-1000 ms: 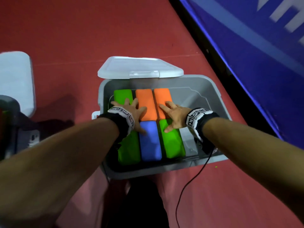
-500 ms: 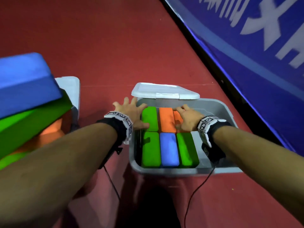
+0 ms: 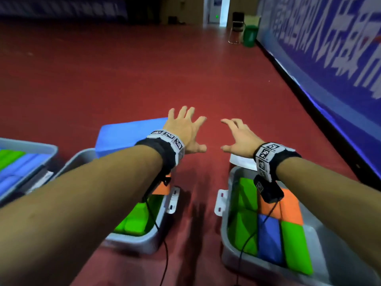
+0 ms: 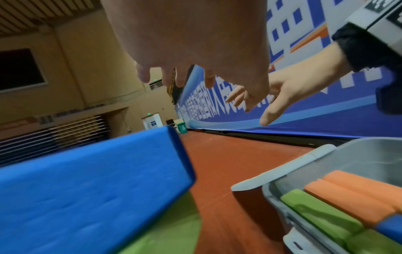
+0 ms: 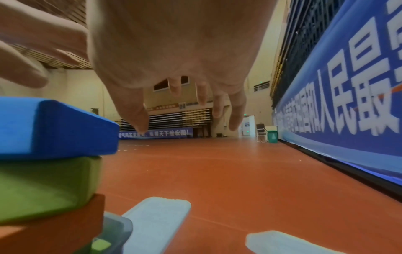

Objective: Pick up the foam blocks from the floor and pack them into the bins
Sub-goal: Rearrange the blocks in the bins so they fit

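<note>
Both hands hang in the air over the red floor, holding nothing. My left hand [image 3: 186,129] has its fingers spread, just right of a big blue foam block [image 3: 125,135] that tops a stack in the middle grey bin [image 3: 144,242]. My right hand [image 3: 237,135] is relaxed, fingers loosely bent, above the far end of the right grey bin [image 3: 226,234]. That bin holds green [image 3: 295,246], blue [image 3: 268,238] and orange [image 3: 290,207] blocks laid flat. In the left wrist view the blue block [image 4: 87,189] lies on a green one, below my left hand [image 4: 174,75].
A third grey bin [image 3: 31,145] with blue and green blocks sits at the far left. A white lid [image 3: 241,161] lies behind the right bin. A blue banner wall [image 3: 329,69] runs along the right. A chair [image 3: 236,27] and green bin [image 3: 250,36] stand far off.
Both hands have lifted off the blocks in the right bin and now hover forward over the floor. The head view has tilted up, showing the hall.
</note>
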